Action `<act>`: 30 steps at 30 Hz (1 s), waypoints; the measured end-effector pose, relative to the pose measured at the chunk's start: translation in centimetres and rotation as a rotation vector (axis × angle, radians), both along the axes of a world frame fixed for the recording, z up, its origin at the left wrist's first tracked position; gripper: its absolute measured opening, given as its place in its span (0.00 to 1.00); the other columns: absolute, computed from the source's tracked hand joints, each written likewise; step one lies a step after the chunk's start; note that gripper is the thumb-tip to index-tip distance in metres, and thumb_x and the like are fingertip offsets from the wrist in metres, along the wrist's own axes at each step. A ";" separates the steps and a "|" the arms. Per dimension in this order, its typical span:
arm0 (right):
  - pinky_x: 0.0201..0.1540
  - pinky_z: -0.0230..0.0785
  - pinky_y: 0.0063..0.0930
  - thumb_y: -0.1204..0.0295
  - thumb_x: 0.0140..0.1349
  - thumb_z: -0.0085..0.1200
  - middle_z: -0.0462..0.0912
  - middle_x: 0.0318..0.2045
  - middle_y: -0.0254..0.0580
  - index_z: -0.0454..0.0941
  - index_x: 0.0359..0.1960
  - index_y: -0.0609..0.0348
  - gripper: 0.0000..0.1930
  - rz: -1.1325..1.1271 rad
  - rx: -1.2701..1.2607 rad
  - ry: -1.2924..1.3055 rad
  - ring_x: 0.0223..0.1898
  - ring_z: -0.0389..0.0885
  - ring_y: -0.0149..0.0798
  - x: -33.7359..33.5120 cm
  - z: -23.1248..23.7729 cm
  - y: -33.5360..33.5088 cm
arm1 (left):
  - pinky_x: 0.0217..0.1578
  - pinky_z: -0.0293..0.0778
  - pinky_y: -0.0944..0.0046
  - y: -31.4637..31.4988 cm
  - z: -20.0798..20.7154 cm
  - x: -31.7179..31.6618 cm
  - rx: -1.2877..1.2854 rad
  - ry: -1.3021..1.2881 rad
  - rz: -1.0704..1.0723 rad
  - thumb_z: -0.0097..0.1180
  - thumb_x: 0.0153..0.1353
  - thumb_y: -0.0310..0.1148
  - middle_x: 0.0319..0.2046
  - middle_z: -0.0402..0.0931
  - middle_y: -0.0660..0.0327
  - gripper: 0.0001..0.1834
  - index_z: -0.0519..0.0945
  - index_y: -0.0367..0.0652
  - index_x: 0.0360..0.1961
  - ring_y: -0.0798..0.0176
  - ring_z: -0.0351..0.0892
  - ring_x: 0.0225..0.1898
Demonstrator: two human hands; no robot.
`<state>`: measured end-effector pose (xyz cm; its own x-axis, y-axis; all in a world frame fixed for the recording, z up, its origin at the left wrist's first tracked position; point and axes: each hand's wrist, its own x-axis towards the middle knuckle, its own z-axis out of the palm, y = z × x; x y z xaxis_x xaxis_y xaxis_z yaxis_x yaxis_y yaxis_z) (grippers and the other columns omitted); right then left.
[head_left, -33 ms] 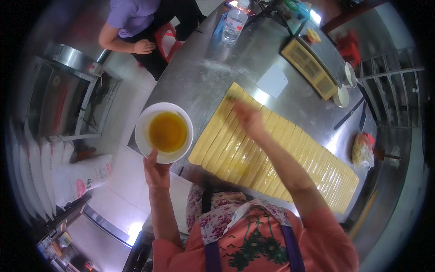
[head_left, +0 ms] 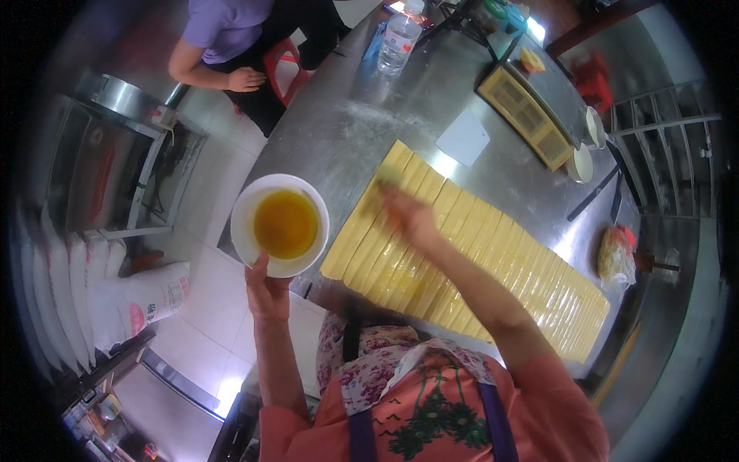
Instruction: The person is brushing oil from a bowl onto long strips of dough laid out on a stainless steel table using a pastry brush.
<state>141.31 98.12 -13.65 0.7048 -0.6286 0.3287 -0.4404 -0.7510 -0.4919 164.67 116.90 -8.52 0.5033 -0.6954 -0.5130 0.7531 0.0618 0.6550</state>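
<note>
My left hand (head_left: 269, 291) is closed on a white bowl (head_left: 240, 225) of amber-yellow liquid (head_left: 286, 223), thumb at the rim, left of the dough strips. The bowl is tilted so that its inside shows. Over the left end of the strips is my right hand (head_left: 408, 217), smeared by motion. A small greenish thing (head_left: 389, 177) shows at its fingertips, too blurred to name. Beneath lie several pale yellow dough strips (head_left: 477, 258) side by side in a long row. Many of them shine wetly, mostly toward the middle and right.
The strips lie on a steel table (head_left: 331, 123). Beyond them are a white sheet (head_left: 463, 138), a water bottle (head_left: 399, 42) and a yellow-sided box (head_left: 527, 115). A bagged item (head_left: 617, 258) sits at the right. Another person (head_left: 231, 46) is at the far left, above white sacks (head_left: 138, 304).
My right hand has shifted a little toward me and to the left over the strips, the greenish thing moving with it. The bowl has barely moved.
</note>
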 end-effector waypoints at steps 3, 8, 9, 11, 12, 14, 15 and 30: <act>0.41 0.76 0.32 0.79 0.46 0.56 0.73 0.51 0.48 0.73 0.45 0.58 0.20 0.228 0.069 0.039 0.45 0.78 0.46 0.2 0.7 7.5 | 0.41 0.79 0.54 -0.4 0.8 -0.8 0.011 0.022 0.015 0.50 0.59 0.33 0.49 0.70 0.54 0.26 0.61 0.39 0.58 0.54 0.76 0.47; 0.35 0.74 0.28 0.74 0.56 0.56 0.82 0.31 0.45 0.78 0.38 0.64 0.09 -0.158 0.779 -0.133 0.32 0.81 0.36 -0.7 8.9 9.5 | 0.45 0.76 0.48 0.7 -0.4 -0.8 0.005 0.012 -0.035 0.50 0.60 0.34 0.52 0.69 0.51 0.26 0.62 0.38 0.58 0.50 0.74 0.50; 0.35 0.74 0.28 0.74 0.56 0.57 0.82 0.31 0.44 0.79 0.36 0.66 0.09 -0.224 0.776 -0.316 0.32 0.81 0.34 -1.4 9.3 8.2 | 0.46 0.76 0.47 0.6 -0.5 -1.2 0.003 -0.002 -0.037 0.50 0.60 0.34 0.52 0.69 0.51 0.26 0.62 0.38 0.58 0.50 0.74 0.50; 0.35 0.73 0.26 0.75 0.56 0.58 0.83 0.31 0.42 0.79 0.34 0.68 0.08 -0.360 0.790 -0.596 0.32 0.80 0.31 -0.7 11.9 6.5 | 0.47 0.74 0.46 0.3 -0.1 -2.0 0.039 -0.040 -0.048 0.49 0.61 0.34 0.51 0.70 0.51 0.25 0.62 0.39 0.59 0.50 0.74 0.50; 0.35 0.73 0.26 0.76 0.56 0.58 0.83 0.31 0.41 0.79 0.34 0.69 0.07 -0.421 0.803 -0.690 0.32 0.80 0.30 0.1 14.1 6.0 | 0.47 0.74 0.45 0.0 1.0 -2.7 0.055 -0.074 -0.042 0.48 0.61 0.33 0.52 0.69 0.53 0.25 0.61 0.42 0.59 0.51 0.73 0.51; 0.35 0.73 0.23 0.77 0.56 0.57 0.83 0.31 0.41 0.78 0.34 0.69 0.07 -0.359 0.758 -0.680 0.32 0.80 0.30 1.6 15.2 6.3 | 0.47 0.75 0.47 -0.4 1.3 -3.5 0.034 -0.065 -0.136 0.48 0.61 0.32 0.53 0.68 0.54 0.25 0.59 0.44 0.60 0.52 0.72 0.52; 0.35 0.73 0.22 0.78 0.56 0.57 0.83 0.30 0.41 0.78 0.35 0.70 0.07 -0.330 0.736 -0.673 0.32 0.80 0.29 2.4 15.4 6.5 | 0.47 0.74 0.48 -0.5 1.4 -3.8 0.025 -0.040 -0.157 0.49 0.61 0.32 0.53 0.68 0.55 0.26 0.59 0.44 0.60 0.54 0.72 0.52; 0.35 0.75 0.24 0.77 0.57 0.54 0.82 0.30 0.49 0.76 0.37 0.74 0.10 -0.421 0.722 -0.588 0.31 0.81 0.35 -0.1 10.6 6.6 | 0.46 0.75 0.52 -0.8 0.7 -7.4 0.051 0.059 -0.292 0.50 0.60 0.32 0.53 0.68 0.57 0.25 0.61 0.46 0.59 0.56 0.72 0.52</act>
<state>141.21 104.69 -3.02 0.2303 -0.9731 -0.0041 -0.1428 -0.0297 -0.9893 157.26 116.13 -7.82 0.2541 -0.7786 -0.5738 0.7713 -0.1949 0.6059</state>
